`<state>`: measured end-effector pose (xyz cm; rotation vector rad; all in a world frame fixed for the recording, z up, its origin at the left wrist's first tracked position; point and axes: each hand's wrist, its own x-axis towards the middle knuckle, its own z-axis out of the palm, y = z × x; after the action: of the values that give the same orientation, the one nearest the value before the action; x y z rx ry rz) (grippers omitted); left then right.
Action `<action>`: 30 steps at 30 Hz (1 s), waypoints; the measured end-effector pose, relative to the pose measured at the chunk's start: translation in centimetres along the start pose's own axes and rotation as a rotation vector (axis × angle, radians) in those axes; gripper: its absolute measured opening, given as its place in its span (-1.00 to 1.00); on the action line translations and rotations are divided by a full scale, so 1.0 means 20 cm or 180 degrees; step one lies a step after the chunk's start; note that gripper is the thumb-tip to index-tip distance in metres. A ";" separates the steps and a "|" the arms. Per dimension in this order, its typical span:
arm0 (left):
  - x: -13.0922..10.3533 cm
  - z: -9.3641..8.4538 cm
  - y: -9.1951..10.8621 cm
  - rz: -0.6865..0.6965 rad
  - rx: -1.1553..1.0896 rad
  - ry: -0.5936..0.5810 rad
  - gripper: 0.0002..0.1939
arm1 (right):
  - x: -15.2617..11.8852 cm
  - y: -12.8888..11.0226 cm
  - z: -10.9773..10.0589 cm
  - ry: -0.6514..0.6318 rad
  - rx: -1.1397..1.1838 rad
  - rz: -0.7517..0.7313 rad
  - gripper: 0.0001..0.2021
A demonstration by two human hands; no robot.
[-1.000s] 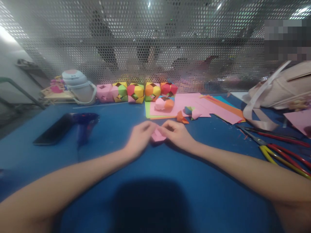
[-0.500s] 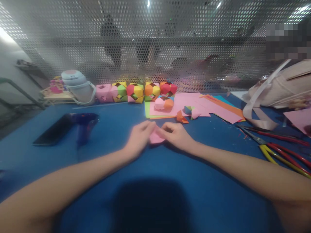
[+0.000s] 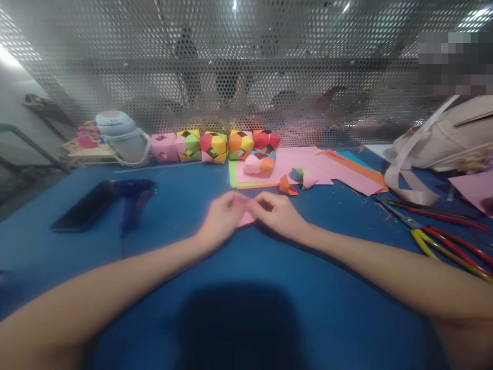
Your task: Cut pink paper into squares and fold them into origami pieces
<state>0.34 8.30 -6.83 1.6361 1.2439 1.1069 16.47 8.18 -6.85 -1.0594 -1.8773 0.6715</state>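
Observation:
A small piece of pink paper (image 3: pixel 245 220) is pinched between my two hands just above the blue table. My left hand (image 3: pixel 222 218) grips its left side, fingers closed. On the right side, my right hand (image 3: pixel 280 211) holds it with thumb and fingertips pressed together. The fingers hide most of the paper, so its folds cannot be made out. Just beyond my right hand lie an orange folded piece (image 3: pixel 288 185) and a blue, green and pink folded piece (image 3: pixel 303 177).
Folded-paper balls (image 3: pixel 213 147) line the back by the perforated metal screen (image 3: pixel 215 77). Coloured sheets (image 3: pixel 296 159) lie beside them. Scissors (image 3: pixel 423 228) and a bag (image 3: pixel 454 133) are at right. At left are a phone (image 3: pixel 83 206), a dark blue glue gun (image 3: pixel 131 198) and a white bottle (image 3: pixel 125 139).
My hands have drawn slightly closer together at the fingertips, and less of the pink paper shows between them. The things on the table have stayed put.

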 end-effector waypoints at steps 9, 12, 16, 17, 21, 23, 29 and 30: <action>-0.01 0.00 0.02 0.0117 0.0055 -0.0025 -0.89 | -0.01 0.00 0.00 0.0031 -0.0117 -0.0085 -0.72; -0.01 0.00 0.02 0.0111 0.0133 0.0062 -0.89 | -0.01 0.00 0.00 -0.0074 -0.0133 -0.0102 -0.70; 0.00 -0.01 0.03 0.0125 0.0215 0.0223 -0.88 | -0.01 0.00 0.00 -0.0073 -0.0259 -0.0257 -0.68; 0.00 -0.01 0.03 0.0122 0.0221 0.0220 -0.88 | -0.01 0.00 0.00 -0.0057 -0.0305 -0.0313 -0.68; -0.01 0.00 0.05 0.0033 0.0216 0.0183 -0.82 | -0.02 0.00 0.00 0.0020 -0.0365 -0.0420 -0.69; -0.01 0.00 0.05 -0.0009 0.0225 0.0165 -0.78 | -0.01 0.01 0.00 0.0061 -0.0339 -0.0398 -0.70; 0.00 0.00 0.04 -0.0052 0.0199 0.0152 -0.81 | -0.01 0.02 0.00 -0.0018 -0.0414 -0.0404 -0.75; 0.00 0.00 0.04 -0.0054 0.0187 0.0153 -0.81 | -0.01 0.02 0.00 -0.0011 -0.0437 -0.0425 -0.76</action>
<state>0.50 8.13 -6.02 1.6479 1.3303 1.1145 16.61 8.27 -7.30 -1.0082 -2.0005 0.4735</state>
